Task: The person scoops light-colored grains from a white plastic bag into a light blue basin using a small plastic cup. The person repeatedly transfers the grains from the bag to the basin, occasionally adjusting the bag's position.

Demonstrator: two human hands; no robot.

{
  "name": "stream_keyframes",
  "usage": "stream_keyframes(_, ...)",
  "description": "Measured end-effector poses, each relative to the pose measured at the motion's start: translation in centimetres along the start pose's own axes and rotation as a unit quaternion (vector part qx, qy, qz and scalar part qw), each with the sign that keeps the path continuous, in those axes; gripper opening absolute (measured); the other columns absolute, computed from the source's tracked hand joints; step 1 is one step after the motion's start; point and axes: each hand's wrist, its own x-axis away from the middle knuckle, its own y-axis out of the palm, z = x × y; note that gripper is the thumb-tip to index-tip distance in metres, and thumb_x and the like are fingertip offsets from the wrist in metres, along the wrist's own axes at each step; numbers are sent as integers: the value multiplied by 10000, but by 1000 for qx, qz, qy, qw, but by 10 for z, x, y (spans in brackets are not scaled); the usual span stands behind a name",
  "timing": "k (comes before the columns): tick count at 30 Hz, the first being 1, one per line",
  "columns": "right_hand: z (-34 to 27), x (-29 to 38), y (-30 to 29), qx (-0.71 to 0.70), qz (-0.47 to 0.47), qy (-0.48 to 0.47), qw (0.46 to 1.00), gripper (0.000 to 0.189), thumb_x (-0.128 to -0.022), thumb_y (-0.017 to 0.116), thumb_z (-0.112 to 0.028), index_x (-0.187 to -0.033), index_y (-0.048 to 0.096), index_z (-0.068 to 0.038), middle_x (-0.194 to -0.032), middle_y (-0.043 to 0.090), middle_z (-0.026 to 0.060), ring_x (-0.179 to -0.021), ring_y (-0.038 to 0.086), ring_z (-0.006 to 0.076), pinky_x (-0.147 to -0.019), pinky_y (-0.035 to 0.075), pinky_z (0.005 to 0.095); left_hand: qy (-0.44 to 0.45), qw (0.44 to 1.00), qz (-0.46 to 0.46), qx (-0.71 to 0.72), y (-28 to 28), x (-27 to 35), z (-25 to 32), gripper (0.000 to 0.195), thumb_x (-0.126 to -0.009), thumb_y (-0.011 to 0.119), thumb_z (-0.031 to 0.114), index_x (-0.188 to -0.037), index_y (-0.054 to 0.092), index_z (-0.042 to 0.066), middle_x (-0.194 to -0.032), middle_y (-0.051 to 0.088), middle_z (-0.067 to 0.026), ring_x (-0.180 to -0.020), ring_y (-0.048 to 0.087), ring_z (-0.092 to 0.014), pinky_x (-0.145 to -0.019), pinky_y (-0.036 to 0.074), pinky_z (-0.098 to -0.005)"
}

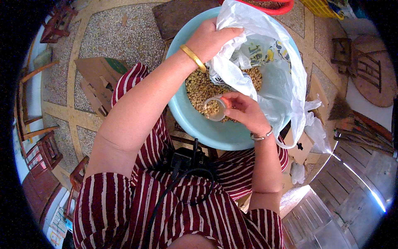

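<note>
My left hand (214,42), with a gold bangle above it, grips the rim of a white plastic bag (264,26) over a light-blue basin (199,133). The bag's mouth gapes to the right, and printed writing shows through its side. Inside the basin lies a layer of dried tan beans or seeds (199,90), partly hidden by the bag. Just below the bag, my right hand (245,107) holds a small clear plastic cup (220,115) on its side. The cup's mouth faces left and there are beans in it. Part of the bag rests beside my right wrist.
A red container (276,8) and a yellow plastic basket (320,7) stand beyond the basin. Flattened cardboard (96,77) lies at left on the terrazzo floor (102,34). Wooden chairs (46,149) line the left side. A corded black device (186,158) sits at my lap.
</note>
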Motion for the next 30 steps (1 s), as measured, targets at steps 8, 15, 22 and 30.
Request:
stream_keyframes(8,-16,39,-41,-171,-9,-129,977,531,-696,718,-206,-1132,501,6,-1146,529,124,-997,536,203,-882,406,337,-4,1000,0,-7,-1,3,4,242,-786,606,184,-952,606,8,-845,622,-42,-735,585,-100,-640,468,-244)
stream_keyframes(15,-22,46,-53,-73,301,-161,937,446,-750,662,-195,-1100,516,40,-1049,569,99,-940,544,172,-824,416,291,13,999,-25,-25,0,6,6,239,-778,603,157,-966,604,10,-866,624,-41,-766,588,-110,-670,466,-250)
stream_keyframes(22,-18,28,-45,425,403,-264,767,288,-697,634,-94,-975,603,-24,-995,601,160,-897,583,311,-795,439,365,24,998,-48,-29,1,10,10,239,-778,599,147,-976,600,11,-877,625,-41,-777,586,-110,-680,463,-245)
stream_keyframes(30,-2,22,-53,517,423,-297,683,437,-604,759,-83,-983,560,5,-917,597,137,-851,554,312,-738,435,359,23,998,-60,3,0,12,13,235,-782,597,148,-975,604,14,-881,624,-39,-784,583,-109,-689,460,-245)
